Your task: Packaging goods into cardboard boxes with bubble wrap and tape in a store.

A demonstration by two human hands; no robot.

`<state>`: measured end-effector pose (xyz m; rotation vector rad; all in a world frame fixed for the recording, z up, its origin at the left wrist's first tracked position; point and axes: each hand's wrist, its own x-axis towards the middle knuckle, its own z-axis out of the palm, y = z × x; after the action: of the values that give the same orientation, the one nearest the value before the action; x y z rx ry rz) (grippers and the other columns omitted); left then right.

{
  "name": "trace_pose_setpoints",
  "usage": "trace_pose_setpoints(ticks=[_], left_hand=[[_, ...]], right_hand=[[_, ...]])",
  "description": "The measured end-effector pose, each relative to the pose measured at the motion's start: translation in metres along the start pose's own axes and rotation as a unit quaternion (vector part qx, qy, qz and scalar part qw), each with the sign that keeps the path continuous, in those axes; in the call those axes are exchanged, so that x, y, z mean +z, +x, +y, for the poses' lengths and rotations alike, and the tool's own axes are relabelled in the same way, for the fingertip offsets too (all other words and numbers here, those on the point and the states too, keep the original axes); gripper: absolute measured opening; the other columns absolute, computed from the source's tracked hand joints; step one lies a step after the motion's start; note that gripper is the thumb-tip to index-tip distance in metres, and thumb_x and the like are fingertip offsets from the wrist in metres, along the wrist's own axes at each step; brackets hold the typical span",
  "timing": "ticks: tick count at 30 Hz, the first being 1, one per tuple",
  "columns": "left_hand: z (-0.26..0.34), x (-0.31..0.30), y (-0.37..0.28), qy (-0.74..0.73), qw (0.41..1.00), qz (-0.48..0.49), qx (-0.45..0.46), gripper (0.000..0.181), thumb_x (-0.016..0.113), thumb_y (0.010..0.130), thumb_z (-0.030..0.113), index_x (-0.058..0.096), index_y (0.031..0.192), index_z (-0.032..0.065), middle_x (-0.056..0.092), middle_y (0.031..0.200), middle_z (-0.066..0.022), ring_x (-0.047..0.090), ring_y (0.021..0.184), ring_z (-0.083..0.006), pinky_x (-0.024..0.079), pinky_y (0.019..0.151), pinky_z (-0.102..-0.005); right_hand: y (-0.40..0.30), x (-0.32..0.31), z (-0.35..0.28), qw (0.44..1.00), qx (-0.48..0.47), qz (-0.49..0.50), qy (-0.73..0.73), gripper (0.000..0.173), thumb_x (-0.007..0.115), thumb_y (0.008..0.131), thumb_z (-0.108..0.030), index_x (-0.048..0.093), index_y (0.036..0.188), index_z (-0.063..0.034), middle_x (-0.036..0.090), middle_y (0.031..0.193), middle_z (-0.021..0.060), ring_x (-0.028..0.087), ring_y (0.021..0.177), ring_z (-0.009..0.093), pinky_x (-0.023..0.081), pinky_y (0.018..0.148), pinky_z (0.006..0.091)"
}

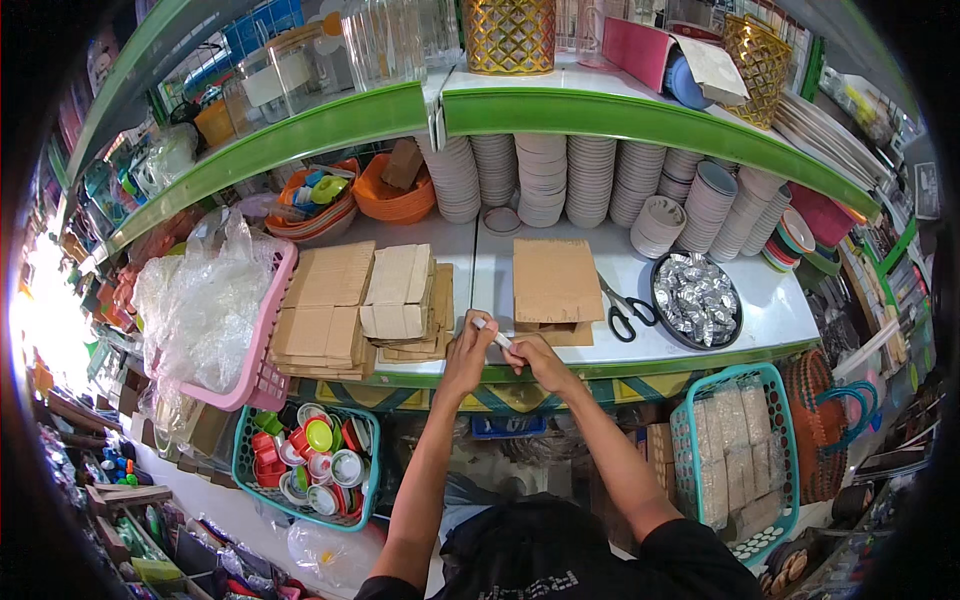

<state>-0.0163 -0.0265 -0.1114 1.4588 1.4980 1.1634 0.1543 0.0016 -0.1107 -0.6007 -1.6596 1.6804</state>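
Note:
Both my hands hold a small white stick-like object [492, 334] over the front edge of the white shelf. My left hand [471, 346] grips its upper left end, and my right hand [536, 358] closes around its lower right end. Just behind my right hand lies a stack of cut cardboard pieces [558, 281]. Black-handled scissors [626, 309] lie to the right of that stack, beside a round dark tray of silver foil-like pieces [696, 300]. More cardboard stacks [322, 307] stand to the left of my hands, with a smaller, paler stack [396, 289] on top of brown pieces.
A pink basket [274, 330] with clear plastic stands at the left. Stacked bowls [540, 180] line the shelf's back under a green-edged upper shelf [645, 112]. Below are a teal basket [244, 450] of colourful items, left, and another teal basket [787, 450] of wrapped packs, right.

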Motion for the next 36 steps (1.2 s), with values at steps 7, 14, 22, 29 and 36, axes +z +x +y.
trace_pose_setpoints(ticks=[7,14,22,29,36], left_hand=[[0.001,-0.001,0.001,0.025,1.000,0.008,0.011,0.034,0.043,0.101,0.042,0.048,0.110,0.0101,0.059,0.093,-0.0155,0.060,0.088,-0.0398,0.044,0.080,-0.0447],[0.014,-0.002,-0.002,0.007,1.000,0.003,-0.011,0.032,0.045,0.101,0.040,0.046,0.109,0.0099,0.061,0.090,-0.0150,0.062,0.087,-0.0358,0.045,0.081,-0.0425],[0.009,-0.001,-0.002,-0.007,0.999,0.017,0.027,0.035,0.039,0.102,0.044,0.047,0.106,0.0104,0.048,0.078,-0.0099,0.049,0.069,-0.0210,0.041,0.068,-0.0347],[0.005,-0.004,0.000,0.004,1.000,0.008,-0.002,0.032,0.046,0.099,0.040,0.049,0.109,0.0100,0.062,0.088,-0.0147,0.063,0.086,-0.0336,0.046,0.081,-0.0413],[0.011,-0.003,-0.001,-0.004,1.000,0.004,-0.001,0.033,0.046,0.099,0.041,0.048,0.108,0.0095,0.062,0.087,-0.0139,0.061,0.081,-0.0313,0.046,0.077,-0.0394]], right_hand=[[0.000,0.000,-0.001,1.000,-0.007,-0.014,-0.007,0.031,0.040,0.095,-0.025,0.040,0.070,-0.0065,0.040,0.068,-0.0013,0.038,0.065,0.011,0.034,0.063,0.0272],[0.001,-0.003,-0.003,1.000,-0.008,-0.018,-0.009,0.032,0.038,0.094,-0.025,0.037,0.067,-0.0060,0.038,0.066,-0.0007,0.033,0.062,0.011,0.030,0.061,0.0272],[0.003,0.000,-0.005,0.999,-0.005,-0.023,-0.024,0.035,0.038,0.094,-0.026,0.035,0.065,-0.0069,0.035,0.063,-0.0009,0.032,0.061,0.012,0.030,0.060,0.0287],[0.001,0.004,-0.009,1.000,-0.005,-0.012,-0.014,0.033,0.039,0.094,-0.026,0.036,0.067,-0.0070,0.036,0.065,-0.0010,0.033,0.063,0.013,0.032,0.062,0.0293],[0.001,-0.002,-0.004,1.000,-0.004,-0.021,-0.008,0.030,0.039,0.091,-0.025,0.038,0.066,-0.0068,0.038,0.065,-0.0012,0.032,0.062,0.011,0.028,0.060,0.0284]])
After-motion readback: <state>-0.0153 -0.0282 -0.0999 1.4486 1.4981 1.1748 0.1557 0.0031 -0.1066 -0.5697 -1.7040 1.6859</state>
